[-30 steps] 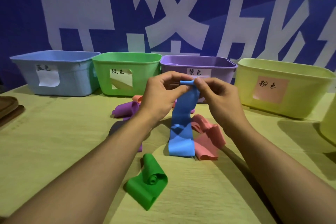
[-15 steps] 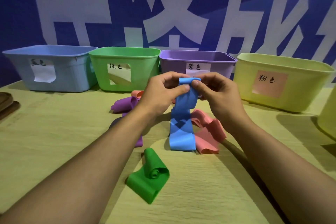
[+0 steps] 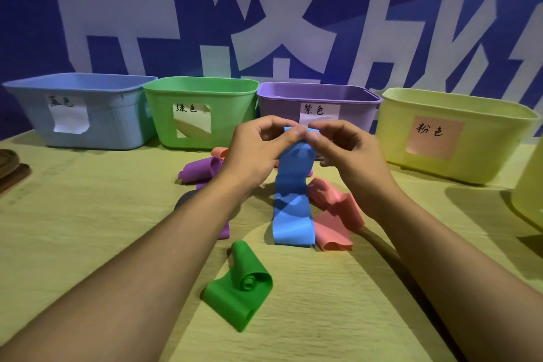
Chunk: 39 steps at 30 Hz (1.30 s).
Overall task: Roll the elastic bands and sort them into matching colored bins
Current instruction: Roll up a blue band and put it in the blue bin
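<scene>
Head view: left hand (image 3: 258, 150) and right hand (image 3: 349, 153) raised together above the wooden table (image 3: 88, 214), in front of the purple plastic bin (image 3: 346, 97). Fingers (image 3: 296, 133) of both hands curled and clamped on the top edge of the long blue elastic band (image 3: 292, 200), thumbs almost touching. Rest of the band hanging down, lower end lying folded on the table, just beside the crumpled pink elastic band (image 3: 335, 214).

Step in hand, most likely: starting the roll at the top edge. For a good roll: first turn kept tight and straight, both thumbs pushing evenly, edges aligned so no cone shape. Some light tension on the hanging part useful, otherwise loose coil that opens again.

Target after rolling: light blue plastic bin (image 3: 85, 114), far left, well apart from the hands. Next to it the green plastic bin (image 3: 202, 114); far right the yellow plastic bin with pink label (image 3: 458, 138).

Still waiting on the table: half-rolled green elastic band (image 3: 238, 288) near the left forearm, purple elastic band (image 3: 201, 170) behind the left hand.
</scene>
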Tool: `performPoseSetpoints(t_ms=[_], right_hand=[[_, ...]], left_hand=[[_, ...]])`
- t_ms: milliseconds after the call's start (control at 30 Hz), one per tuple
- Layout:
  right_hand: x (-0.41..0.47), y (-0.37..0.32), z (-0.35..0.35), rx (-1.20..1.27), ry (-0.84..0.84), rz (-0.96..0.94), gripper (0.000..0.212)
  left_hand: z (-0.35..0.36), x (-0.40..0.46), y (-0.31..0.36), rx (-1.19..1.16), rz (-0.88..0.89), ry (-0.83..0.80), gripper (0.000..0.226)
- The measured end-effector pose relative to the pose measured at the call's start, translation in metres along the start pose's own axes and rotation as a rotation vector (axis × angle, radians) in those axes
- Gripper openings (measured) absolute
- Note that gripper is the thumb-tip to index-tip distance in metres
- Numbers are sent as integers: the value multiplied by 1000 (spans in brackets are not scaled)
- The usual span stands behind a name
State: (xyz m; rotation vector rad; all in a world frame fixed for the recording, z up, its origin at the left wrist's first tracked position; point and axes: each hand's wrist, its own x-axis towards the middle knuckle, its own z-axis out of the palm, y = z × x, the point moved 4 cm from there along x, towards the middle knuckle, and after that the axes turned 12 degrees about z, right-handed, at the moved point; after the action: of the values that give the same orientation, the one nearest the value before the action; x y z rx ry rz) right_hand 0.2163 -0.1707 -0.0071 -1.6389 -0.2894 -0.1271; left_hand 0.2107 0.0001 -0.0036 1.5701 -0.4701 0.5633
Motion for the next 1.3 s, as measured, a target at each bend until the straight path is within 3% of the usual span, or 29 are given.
performPoseSetpoints(t_ms=[167,367,700,933,1067,1300], right_hand=[[-2,2,-1,-3,67,106,45],[-2,2,0,-6,59,94,41],[2,5,-2,-17,26,53,15],[4,6,-4,35,3,12,20],[7,6,-2,51,-12,-15,15],[6,7,-1,55,-25,-30,13]], left_hand=[[1,0,0,-22,18,-7,8],[0,0,-2,-10,17,-28,18],[0,0,-2,-52,5,-45,27],[4,-1,-6,-122,-72,-74,30],[3,-1,-13,-12,-136,-71,58],[1,0,-10,-8,-105,-16,17]])
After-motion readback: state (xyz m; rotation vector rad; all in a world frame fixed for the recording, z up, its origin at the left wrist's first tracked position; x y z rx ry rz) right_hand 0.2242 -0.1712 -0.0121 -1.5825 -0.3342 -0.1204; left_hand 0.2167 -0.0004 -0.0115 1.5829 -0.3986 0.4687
